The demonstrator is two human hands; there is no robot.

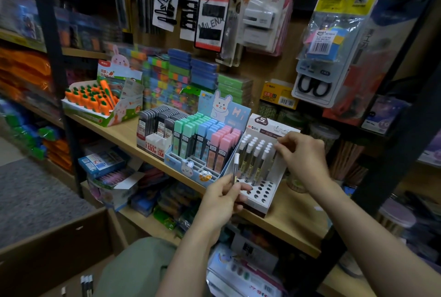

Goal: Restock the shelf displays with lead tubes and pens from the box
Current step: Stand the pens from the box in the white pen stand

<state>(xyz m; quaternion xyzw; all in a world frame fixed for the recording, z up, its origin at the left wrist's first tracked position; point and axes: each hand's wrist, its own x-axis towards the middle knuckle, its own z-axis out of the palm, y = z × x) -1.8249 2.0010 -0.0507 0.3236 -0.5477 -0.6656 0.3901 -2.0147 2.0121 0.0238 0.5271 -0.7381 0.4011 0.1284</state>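
A white pen display stand (259,197) with rows of round holes sits on the wooden shelf (124,133). Several white-capped pens (254,151) stand in its back rows; the front holes are bare. My left hand (220,197) pinches one white-capped pen (235,165) upright just left of the stand's front. My right hand (300,153) is over the stand's back right, fingers curled on a pen there, which is mostly hidden. Left of the stand, a blue bunny display (202,146) holds green, blue and pink lead tubes. A brown cardboard box (55,246) lies at lower left.
A dark lead-tube display (157,127) and an orange carrot-pen display (100,100) stand further left on the shelf. Packs of clips, a stapler and scissors (315,86) hang above. A black upright post (372,172) rises at right. Lower shelves hold stationery boxes.
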